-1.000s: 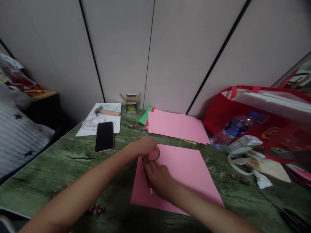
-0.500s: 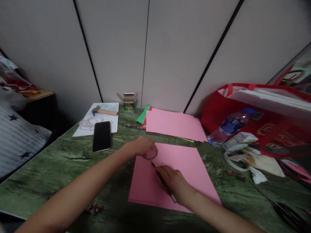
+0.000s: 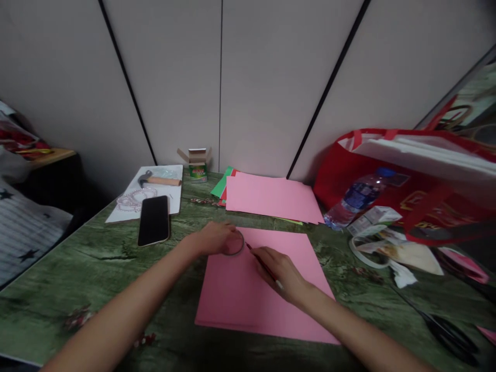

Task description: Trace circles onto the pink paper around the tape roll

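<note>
A sheet of pink paper [image 3: 248,305] lies before me on the table. On its upper left part rests a thin, dark-edged ring [image 3: 243,244], and pink shows through its middle. My left hand [image 3: 217,237] presses the ring from its left side, fingers closed on it and partly hiding it. In my right hand [image 3: 279,271] is a dark red pencil [image 3: 267,268] with a pale end, gripped as for writing. Its tip points at the paper, close to the ring's right edge. I cannot make out any drawn line.
Behind lie stacked coloured papers [image 3: 271,196] and a small green box [image 3: 198,169]. To the left are a phone [image 3: 154,219], a hammer [image 3: 163,180] and bead strings [image 3: 134,200] on a white board. A bottle [image 3: 356,199], red bag [image 3: 329,170] and scissors [image 3: 445,330] are on the right.
The pencil tip has moved from below the ring, up and around to its right side. My left hand still holds the ring on the paper. The whole view has shifted slightly.
</note>
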### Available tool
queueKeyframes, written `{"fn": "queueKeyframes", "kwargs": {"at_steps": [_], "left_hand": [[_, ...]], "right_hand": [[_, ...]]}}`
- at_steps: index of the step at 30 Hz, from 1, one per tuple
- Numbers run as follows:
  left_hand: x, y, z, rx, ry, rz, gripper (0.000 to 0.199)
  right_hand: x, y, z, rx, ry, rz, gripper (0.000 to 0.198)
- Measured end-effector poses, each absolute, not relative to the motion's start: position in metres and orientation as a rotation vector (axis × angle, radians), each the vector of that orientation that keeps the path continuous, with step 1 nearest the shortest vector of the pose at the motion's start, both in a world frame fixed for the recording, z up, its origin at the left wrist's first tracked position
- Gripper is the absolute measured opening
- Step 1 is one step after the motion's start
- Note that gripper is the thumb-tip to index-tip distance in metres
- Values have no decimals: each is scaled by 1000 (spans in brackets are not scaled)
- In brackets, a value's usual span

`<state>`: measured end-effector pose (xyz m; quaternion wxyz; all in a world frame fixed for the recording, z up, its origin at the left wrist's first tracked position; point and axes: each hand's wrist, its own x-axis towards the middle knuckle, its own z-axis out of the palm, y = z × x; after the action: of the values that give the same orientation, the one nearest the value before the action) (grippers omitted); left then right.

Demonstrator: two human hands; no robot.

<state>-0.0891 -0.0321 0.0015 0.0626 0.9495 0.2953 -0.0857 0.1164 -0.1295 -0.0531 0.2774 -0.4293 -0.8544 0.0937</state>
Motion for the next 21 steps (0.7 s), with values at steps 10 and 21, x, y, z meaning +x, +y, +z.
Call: {"fn": "queueKeyframes", "kwargs": {"at_steps": [10,21], "left_hand": [[-112,-49,-30,2571,964,126,8],[-130,-32,-42,1640,1345,1312,26]], "right_hand": [[207,-155,-76,-1299,-2168,8,33],[221,-163,-96,-1411,-2078,157,37]]}}
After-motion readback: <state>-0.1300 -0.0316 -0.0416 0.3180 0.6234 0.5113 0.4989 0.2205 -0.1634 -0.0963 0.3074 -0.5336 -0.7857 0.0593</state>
